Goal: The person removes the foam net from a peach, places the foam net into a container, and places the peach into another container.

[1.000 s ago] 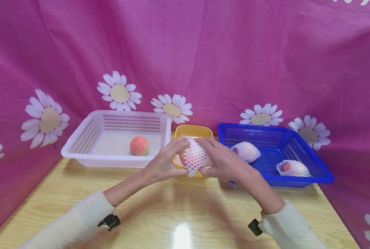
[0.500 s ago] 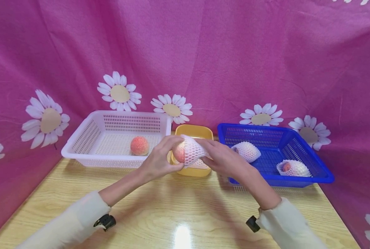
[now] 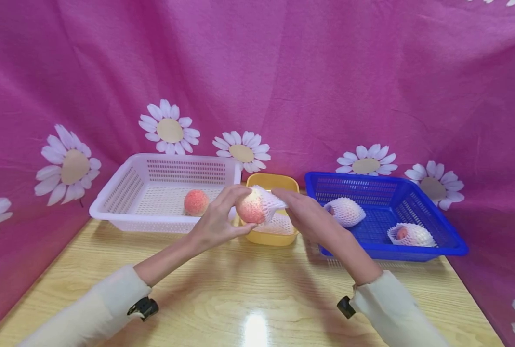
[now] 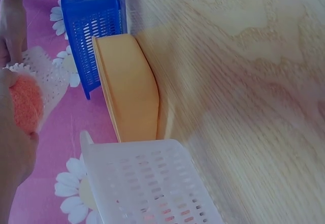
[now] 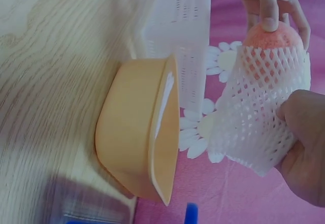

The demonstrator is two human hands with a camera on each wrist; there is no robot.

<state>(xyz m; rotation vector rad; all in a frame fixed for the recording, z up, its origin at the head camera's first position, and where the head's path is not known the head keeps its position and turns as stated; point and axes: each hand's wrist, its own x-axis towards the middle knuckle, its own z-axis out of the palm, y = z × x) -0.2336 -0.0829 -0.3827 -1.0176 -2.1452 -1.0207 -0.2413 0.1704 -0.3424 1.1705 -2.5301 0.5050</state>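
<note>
A pink and pale-yellow peach [image 3: 250, 208] is held above the yellow bin, its right part inside a white foam net sleeve [image 3: 271, 202]. My left hand [image 3: 219, 216] grips the bare end of the peach between thumb and fingers. On the other side, my right hand [image 3: 308, 212] pinches the sleeve. The right wrist view shows the net [image 5: 254, 112] covering part of the peach [image 5: 271, 41], with its loose end by my right thumb. In the left wrist view the bare red side of the peach [image 4: 26, 103] shows beside my left fingers.
A white basket [image 3: 123, 217] at left holds one bare peach [image 3: 196, 202]. The yellow bin [image 3: 274, 240] in the middle contains foam nets [image 3: 279, 224]. At right, a blue basket [image 3: 413, 253] holds two netted peaches, one [image 3: 347, 212] left, one [image 3: 413, 235] right.
The held peach has turned and shifted left, and more of its bare surface shows. My right hand has moved from around the netted peach to the sleeve's right end.
</note>
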